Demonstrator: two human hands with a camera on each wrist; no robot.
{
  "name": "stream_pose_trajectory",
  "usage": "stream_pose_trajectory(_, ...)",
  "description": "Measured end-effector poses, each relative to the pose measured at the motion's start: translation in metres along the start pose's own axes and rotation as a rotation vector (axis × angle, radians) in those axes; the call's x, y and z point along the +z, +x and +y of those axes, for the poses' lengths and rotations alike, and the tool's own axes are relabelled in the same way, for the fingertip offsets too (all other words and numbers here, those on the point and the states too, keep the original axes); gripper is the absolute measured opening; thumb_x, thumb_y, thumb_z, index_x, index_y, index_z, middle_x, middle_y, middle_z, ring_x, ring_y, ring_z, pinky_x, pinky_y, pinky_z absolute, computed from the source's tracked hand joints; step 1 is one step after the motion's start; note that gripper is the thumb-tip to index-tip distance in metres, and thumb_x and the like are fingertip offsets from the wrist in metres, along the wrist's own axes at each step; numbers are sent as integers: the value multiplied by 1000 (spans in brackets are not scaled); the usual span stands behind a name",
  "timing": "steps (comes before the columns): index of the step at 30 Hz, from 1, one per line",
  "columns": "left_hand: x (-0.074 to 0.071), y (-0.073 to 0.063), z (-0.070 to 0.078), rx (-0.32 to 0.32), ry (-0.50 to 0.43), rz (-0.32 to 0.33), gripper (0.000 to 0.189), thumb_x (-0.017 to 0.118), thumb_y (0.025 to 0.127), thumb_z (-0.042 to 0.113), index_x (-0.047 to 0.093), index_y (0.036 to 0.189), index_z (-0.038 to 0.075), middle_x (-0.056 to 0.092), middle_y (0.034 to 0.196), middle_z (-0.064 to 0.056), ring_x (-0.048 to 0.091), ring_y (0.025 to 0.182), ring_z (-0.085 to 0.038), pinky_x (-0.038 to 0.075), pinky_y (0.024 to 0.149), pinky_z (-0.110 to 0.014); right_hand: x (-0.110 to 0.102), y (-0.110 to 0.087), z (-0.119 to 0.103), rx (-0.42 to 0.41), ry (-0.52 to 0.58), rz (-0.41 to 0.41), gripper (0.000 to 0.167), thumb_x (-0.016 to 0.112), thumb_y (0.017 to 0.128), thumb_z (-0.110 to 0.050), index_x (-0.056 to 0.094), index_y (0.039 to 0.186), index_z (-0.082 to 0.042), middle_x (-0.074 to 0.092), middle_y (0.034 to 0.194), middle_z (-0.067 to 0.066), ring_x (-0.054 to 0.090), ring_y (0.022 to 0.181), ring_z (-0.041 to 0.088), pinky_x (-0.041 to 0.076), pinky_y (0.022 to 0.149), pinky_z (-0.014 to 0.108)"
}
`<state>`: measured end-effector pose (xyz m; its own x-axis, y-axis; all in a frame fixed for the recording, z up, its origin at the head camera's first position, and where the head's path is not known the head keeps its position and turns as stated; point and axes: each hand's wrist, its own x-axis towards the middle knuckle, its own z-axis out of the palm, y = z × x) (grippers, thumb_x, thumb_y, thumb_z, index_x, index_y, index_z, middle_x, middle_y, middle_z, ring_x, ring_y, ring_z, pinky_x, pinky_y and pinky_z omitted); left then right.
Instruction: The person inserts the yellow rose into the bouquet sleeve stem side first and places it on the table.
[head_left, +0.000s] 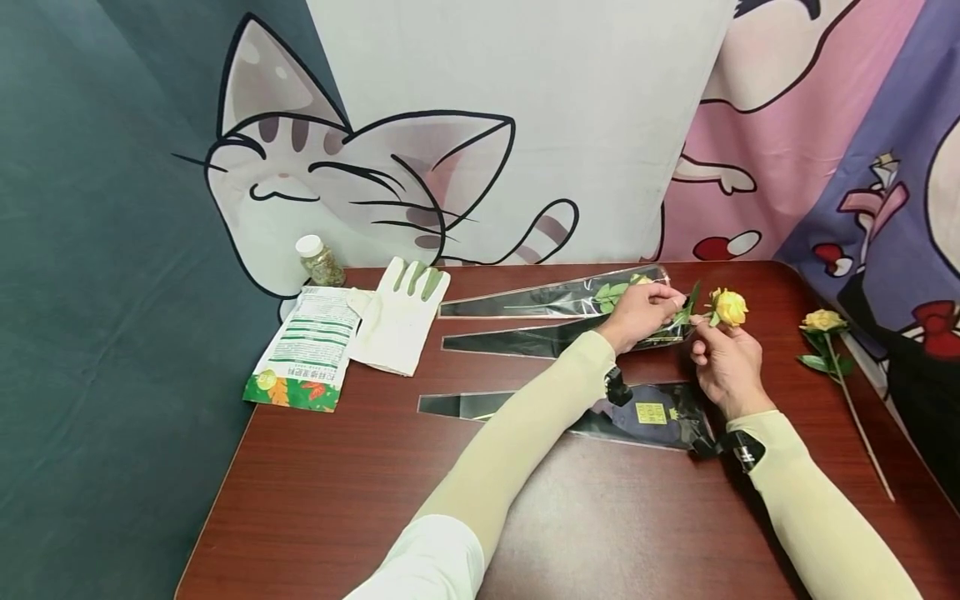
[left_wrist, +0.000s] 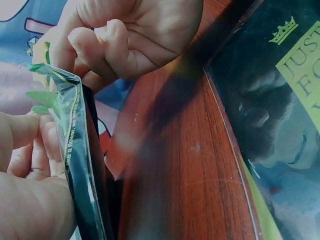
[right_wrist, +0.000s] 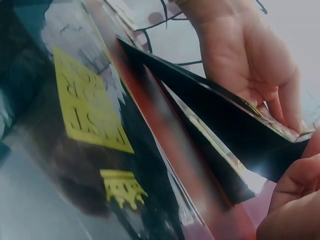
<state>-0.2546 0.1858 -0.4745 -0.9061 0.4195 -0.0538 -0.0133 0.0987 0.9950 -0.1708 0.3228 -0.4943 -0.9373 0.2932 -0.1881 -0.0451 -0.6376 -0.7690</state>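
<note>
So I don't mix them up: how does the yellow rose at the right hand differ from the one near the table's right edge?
The near rose is right at the right hand; the loose rose lies untouched on the table. The near rose's stem is mostly hidden; the loose rose's long stem shows bare. In the head view, the near rose's bloom looks fuller, the loose rose's flatter. Both have yellow petals.

Two yellow roses [head_left: 729,307] at right have green leaves [head_left: 813,362]; the flower sleeves [head_left: 510,340] are black, the nearest bearing a yellow-green label [head_left: 651,413]. At far left, a white glove [head_left: 390,329] has green patches and a white packet [head_left: 309,346] green stripes. The wood-grained table [head_left: 337,500] is reddish brown.
</note>
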Motion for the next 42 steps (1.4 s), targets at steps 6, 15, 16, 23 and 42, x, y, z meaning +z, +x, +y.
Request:
stream_pose_trajectory(6, 0, 2, -3, 16, -33, 13, 13, 70, 103, 14, 78, 110, 5, 71, 85, -2, 60, 68, -3, 52, 62, -14, -3, -1, -4, 45, 114, -58, 9, 64, 103, 2, 66, 106, -6, 73, 74, 6, 62, 46, 13, 40, 35, 18)
stream_pose_trajectory(15, 1, 0, -3, 1, 3, 21, 12, 71, 103, 16, 78, 109, 8, 70, 84, 3, 62, 70, -3, 54, 64, -15, -10, 1, -5, 56, 193, -132, 17, 52, 106, 8, 60, 100, -6, 69, 75, 5, 40, 45, 8, 20, 46, 15)
stream_pose_trajectory(16, 1, 0, -4, 1, 3, 20, 12, 71, 103, 16, 78, 109, 8, 70, 84, 3, 62, 70, -3, 54, 64, -14, -10, 1, -5, 41, 173, -123, 17, 53, 105, 9, 60, 101, -6, 69, 75, 5, 40, 44, 8, 22, 44, 15)
stream_pose_trajectory(23, -1, -1, -6, -18, 8, 41, 12, 71, 103, 17, 78, 109, 9, 69, 84, 5, 62, 70, -3, 53, 63, -14, -12, -1, -5, 25, 52, -110, 17, 57, 102, 11, 61, 109, -4, 72, 82, 4, 46, 47, 9, 25, 42, 17)
stream_pose_trajectory(42, -4, -1, -5, -14, -6, -16, 12, 70, 104, 15, 78, 109, 8, 70, 83, 2, 62, 69, -5, 53, 63, -16, -13, 1, -7, -26, -276, -110, 35, 72, 96, 5, 58, 127, -4, 77, 89, -3, 54, 48, 7, 46, 40, 18)
